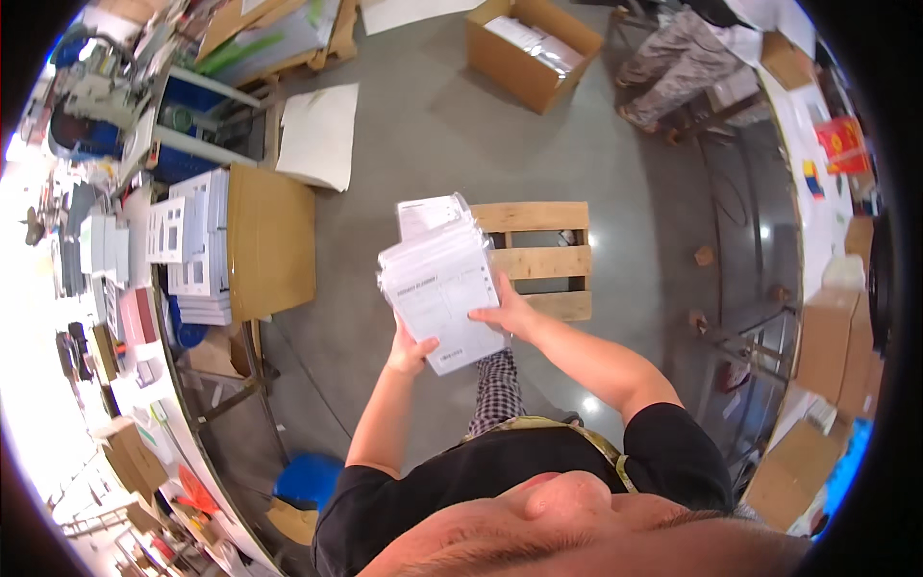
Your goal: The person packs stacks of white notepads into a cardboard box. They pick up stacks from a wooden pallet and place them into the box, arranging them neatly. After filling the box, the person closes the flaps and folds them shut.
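**STACK HELD TWO-HANDED, PALLET OFF TO THE R**

And a stack of wrapped paper packs (447, 308) is gripped up front, abv the grey floor (413, 115)! Packs are staggered rather than squared, w/ the far ones stepped out past the top sheet. L hand (409, 351) is closed on the near L side, thumb laid over the top face; R hand (510, 313) is closed on the R long side, a bit farther out, thumb pressed on top too. Fingers underneath are hidden, so how deep the grip is set can't be told.

Key relation now: the long axis is pointed away from the body, far end swung L. The wooden pallet (534, 262) is set on the floor to the R of the stack, its L edge partly covered in this view. R hand is the nearer one to it; L hand is placed across the stack, on the side away. Height gap, stack to pallet, can't be judged. Farther ahead, an open cardboard box (505, 65) is seen, packs inside.
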`<state>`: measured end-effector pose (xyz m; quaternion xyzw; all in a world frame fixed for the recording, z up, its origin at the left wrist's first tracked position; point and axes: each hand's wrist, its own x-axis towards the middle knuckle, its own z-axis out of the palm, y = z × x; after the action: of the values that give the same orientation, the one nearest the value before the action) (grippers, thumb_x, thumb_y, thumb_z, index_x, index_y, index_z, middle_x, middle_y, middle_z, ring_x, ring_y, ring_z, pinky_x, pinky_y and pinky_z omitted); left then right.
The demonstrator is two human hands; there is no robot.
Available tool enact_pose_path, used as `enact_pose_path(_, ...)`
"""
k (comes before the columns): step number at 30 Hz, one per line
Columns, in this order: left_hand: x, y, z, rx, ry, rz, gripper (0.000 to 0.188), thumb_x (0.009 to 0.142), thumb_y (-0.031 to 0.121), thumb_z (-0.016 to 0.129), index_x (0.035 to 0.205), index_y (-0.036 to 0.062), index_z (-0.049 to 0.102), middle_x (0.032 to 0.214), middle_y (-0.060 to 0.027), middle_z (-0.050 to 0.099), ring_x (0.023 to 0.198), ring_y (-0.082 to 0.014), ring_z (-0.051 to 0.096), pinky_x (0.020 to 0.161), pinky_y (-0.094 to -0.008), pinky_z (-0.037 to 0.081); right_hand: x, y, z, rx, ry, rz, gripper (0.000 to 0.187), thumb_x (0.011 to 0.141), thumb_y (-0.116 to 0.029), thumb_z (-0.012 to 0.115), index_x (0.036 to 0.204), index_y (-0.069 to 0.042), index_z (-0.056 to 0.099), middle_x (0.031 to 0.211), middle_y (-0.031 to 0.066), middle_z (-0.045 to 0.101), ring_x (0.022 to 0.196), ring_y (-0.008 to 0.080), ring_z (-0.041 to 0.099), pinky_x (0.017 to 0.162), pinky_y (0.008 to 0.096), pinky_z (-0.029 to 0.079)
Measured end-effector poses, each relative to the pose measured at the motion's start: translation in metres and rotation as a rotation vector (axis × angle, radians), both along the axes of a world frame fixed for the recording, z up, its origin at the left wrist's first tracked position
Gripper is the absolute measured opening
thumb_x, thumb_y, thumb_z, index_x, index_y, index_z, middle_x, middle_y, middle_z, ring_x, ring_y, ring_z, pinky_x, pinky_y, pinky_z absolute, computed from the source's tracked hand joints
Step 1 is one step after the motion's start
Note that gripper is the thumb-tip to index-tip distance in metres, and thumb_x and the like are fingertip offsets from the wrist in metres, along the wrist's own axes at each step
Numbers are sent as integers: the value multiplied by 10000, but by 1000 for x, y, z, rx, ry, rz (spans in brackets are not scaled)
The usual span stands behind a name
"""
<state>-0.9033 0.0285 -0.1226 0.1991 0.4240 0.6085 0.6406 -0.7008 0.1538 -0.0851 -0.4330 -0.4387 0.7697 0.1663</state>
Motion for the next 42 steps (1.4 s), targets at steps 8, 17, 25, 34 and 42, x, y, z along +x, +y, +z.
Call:
enact_pose_path(8, 127, 0, 93, 164, -306, -481, 935, 683, 146, 831, 1470, 19, 343, 1427, -154, 471, 1354, -319, 413, 1120, -454, 341, 165, -70, 146, 833, -123, -117, 1112, 593, -436, 902, 1408, 14, 293, 1302, 234, 405, 1272, 358, 386, 1098, 464, 327)
enact_pose_path(17, 350, 34, 117, 513, -155, -1082, 891, 687, 142, 833, 1444, 9, 383, 1419, -153, 482, 1345, -317, 423, 1117, -452, 343, 347, -211, 239, 1530, -374, -444, 1129, 520, -475, 913, 1390, -18, 356, 1270, 219, 390, 1146, 364, 431, 947, 442, 434)
enact_pose_path(25, 554, -18, 123, 839, -166, -1550, 852, 691, 139, 834, 1421, 0, 418, 1413, -152, 492, 1338, -315, 431, 1114, -450, 345, 468, -373, 213, 1826, -765, -836, 1008, 544, -456, 877, 1342, -31, 428, 1225, 196, 434, 1082, 357, 449, 894, 467, 437)
enact_pose_path(34, 761, -82, 150, 1177, -226, -1850, 809, 695, 136, 836, 1395, -11, 457, 1405, -151, 503, 1329, -312, 441, 1111, -447, 347, 601, -479, 176, 1767, -1082, -1087, 958, 533, -464, 876, 1284, -37, 462, 1233, 196, 405, 1072, 362, 447, 909, 492, 430)
enact_pose_path(42, 982, -152, 138, 1365, -370, -1996, 771, 699, 132, 837, 1372, -20, 493, 1399, -150, 512, 1322, -310, 449, 1108, -445, 349, 791, -567, 139, 1513, -1192, -1281, 971, 599, -494, 882, 1350, -65, 440, 1452, 206, 179, 1302, 398, 349, 1048, 506, 359)
